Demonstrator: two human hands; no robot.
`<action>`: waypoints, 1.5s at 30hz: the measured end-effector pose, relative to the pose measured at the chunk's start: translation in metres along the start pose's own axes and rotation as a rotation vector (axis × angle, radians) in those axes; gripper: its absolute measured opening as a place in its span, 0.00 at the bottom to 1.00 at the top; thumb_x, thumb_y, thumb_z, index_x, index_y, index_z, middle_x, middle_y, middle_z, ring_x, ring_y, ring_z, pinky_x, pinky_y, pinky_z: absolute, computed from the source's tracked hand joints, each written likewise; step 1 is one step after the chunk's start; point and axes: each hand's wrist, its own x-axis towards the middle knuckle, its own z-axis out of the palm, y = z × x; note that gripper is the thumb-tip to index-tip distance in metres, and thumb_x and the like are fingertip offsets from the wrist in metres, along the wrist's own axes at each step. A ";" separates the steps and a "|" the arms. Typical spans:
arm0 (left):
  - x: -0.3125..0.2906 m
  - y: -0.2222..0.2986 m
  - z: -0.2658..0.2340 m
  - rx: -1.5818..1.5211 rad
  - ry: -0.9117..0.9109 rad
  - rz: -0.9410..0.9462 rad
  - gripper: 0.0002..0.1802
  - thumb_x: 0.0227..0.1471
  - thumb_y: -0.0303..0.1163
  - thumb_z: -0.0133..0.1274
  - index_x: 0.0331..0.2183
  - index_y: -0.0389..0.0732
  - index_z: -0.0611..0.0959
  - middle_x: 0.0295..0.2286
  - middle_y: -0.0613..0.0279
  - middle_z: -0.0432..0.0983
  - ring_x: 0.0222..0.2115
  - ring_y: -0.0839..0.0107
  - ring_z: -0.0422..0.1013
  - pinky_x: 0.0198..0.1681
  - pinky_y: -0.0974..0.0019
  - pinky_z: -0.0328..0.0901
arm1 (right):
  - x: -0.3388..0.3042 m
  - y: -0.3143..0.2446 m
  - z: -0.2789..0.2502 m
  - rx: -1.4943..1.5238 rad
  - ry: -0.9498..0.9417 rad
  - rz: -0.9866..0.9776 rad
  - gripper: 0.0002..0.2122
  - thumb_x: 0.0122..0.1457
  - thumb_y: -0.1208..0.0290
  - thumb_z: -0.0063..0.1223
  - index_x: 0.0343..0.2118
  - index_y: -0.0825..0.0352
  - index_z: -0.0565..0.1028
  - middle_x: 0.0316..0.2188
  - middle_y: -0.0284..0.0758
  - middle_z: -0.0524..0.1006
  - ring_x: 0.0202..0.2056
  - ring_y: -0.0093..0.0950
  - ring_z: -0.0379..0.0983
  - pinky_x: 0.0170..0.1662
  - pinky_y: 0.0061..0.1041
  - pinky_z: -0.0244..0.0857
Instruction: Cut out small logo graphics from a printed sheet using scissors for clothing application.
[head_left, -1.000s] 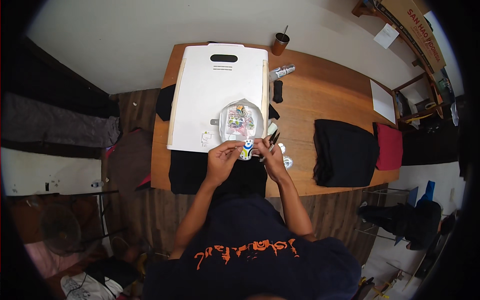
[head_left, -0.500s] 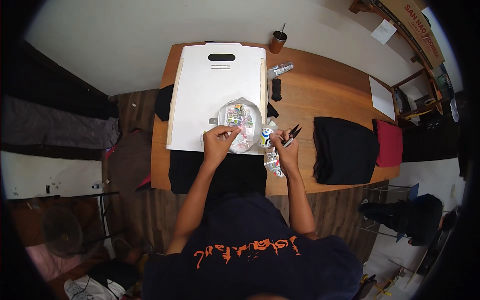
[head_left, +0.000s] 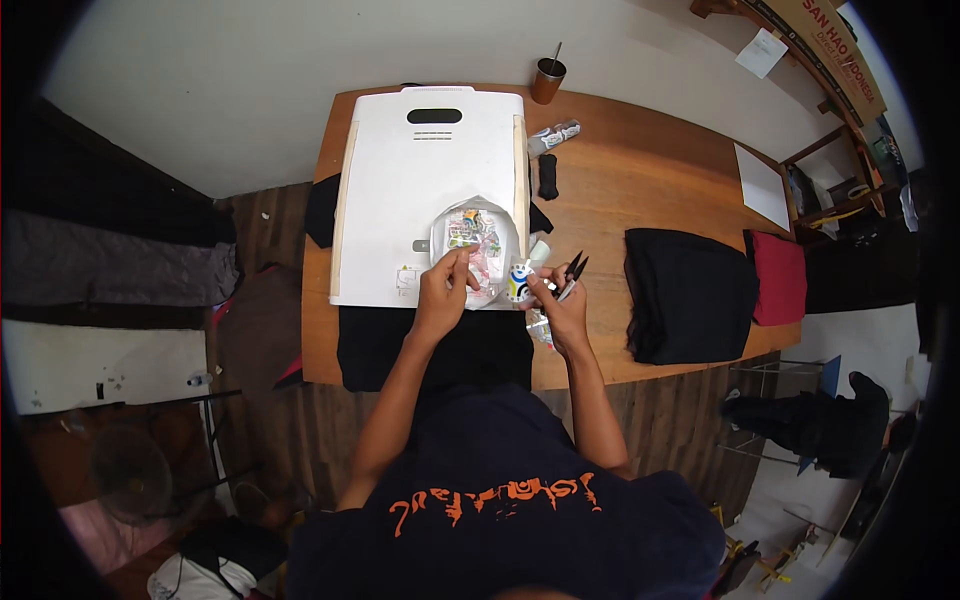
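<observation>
My left hand (head_left: 447, 288) is at the near edge of a round, pale see-through container (head_left: 508, 222), its fingers pinched over the colourful printed pieces (head_left: 470, 238) inside. Whatever is between those fingertips is too small to make out. Just right of the container, my right hand (head_left: 562, 308) grips small black-bladed snips (head_left: 573, 268), blades pointing up and away. The same hand also pinches a white roll-like piece with blue, yellow and black print (head_left: 518, 284). Below it hangs a shiny printed strip (head_left: 540, 328). The container rests on a white board (head_left: 400, 200).
Black cloth (head_left: 435, 345) shows under the board's near edge. Folded black cloth (head_left: 690, 295) and red cloth (head_left: 778, 278) lie on the wooden table (head_left: 640, 165) to the right. A brown tumbler (head_left: 547, 82), a clear printed packet (head_left: 555, 137) and a small black bundle (head_left: 548, 177) stand beyond my right hand.
My left hand has shifted slightly right, still over the container. My right hand has moved a little left and nearer me, with the snips and printed piece still in it.
</observation>
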 end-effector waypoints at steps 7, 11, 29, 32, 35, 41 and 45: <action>-0.003 0.003 0.010 -0.272 0.048 0.119 0.22 0.69 0.36 0.41 0.57 0.34 0.73 0.41 0.52 0.79 0.40 0.71 0.76 0.45 0.70 0.69 | 0.003 -0.014 0.022 -0.011 -0.061 0.017 0.18 0.58 0.76 0.61 0.28 0.61 0.57 0.38 0.38 0.74 0.26 0.24 0.76 0.27 0.25 0.76; -0.003 0.013 -0.008 -0.748 -0.052 -0.134 0.27 0.70 0.41 0.34 0.60 0.31 0.67 0.48 0.46 0.77 0.48 0.62 0.75 0.56 0.63 0.64 | 0.002 -0.014 0.019 -0.007 -0.053 0.024 0.19 0.58 0.76 0.62 0.26 0.61 0.57 0.38 0.40 0.76 0.28 0.21 0.75 0.27 0.24 0.78; -0.026 -0.006 0.023 -0.478 -0.095 0.198 0.21 0.59 0.20 0.55 0.54 0.33 0.76 0.46 0.57 0.75 0.44 0.73 0.73 0.49 0.71 0.68 | -0.004 -0.010 0.026 -0.064 -0.091 -0.046 0.20 0.58 0.79 0.61 0.26 0.61 0.56 0.37 0.41 0.78 0.24 0.22 0.77 0.24 0.20 0.73; -0.028 -0.009 0.015 -0.348 -0.045 0.298 0.20 0.56 0.17 0.57 0.51 0.30 0.78 0.45 0.54 0.77 0.41 0.74 0.75 0.46 0.73 0.69 | -0.004 -0.008 0.022 -0.139 -0.088 -0.036 0.19 0.58 0.82 0.60 0.27 0.62 0.57 0.37 0.40 0.76 0.27 0.23 0.77 0.25 0.21 0.75; -0.031 0.008 0.007 -0.578 -0.078 0.032 0.22 0.66 0.34 0.44 0.57 0.31 0.72 0.52 0.49 0.72 0.49 0.67 0.71 0.55 0.65 0.64 | -0.003 -0.010 0.026 -0.121 -0.030 -0.060 0.19 0.58 0.82 0.60 0.26 0.62 0.56 0.37 0.41 0.76 0.28 0.23 0.77 0.24 0.21 0.76; -0.022 0.030 -0.009 -1.122 -0.178 -0.064 0.50 0.60 0.71 0.18 0.68 0.43 0.52 0.66 0.45 0.50 0.67 0.54 0.47 0.69 0.56 0.41 | -0.009 -0.028 0.031 -0.038 -0.035 -0.045 0.18 0.59 0.79 0.60 0.25 0.62 0.57 0.37 0.39 0.76 0.25 0.22 0.77 0.25 0.24 0.76; -0.023 0.026 -0.009 -1.112 -0.144 -0.118 0.61 0.48 0.83 0.19 0.69 0.47 0.48 0.68 0.50 0.43 0.69 0.57 0.39 0.70 0.55 0.35 | -0.016 -0.026 0.029 0.075 -0.201 0.076 0.16 0.57 0.80 0.56 0.27 0.58 0.58 0.35 0.30 0.72 0.34 0.17 0.67 0.39 0.18 0.63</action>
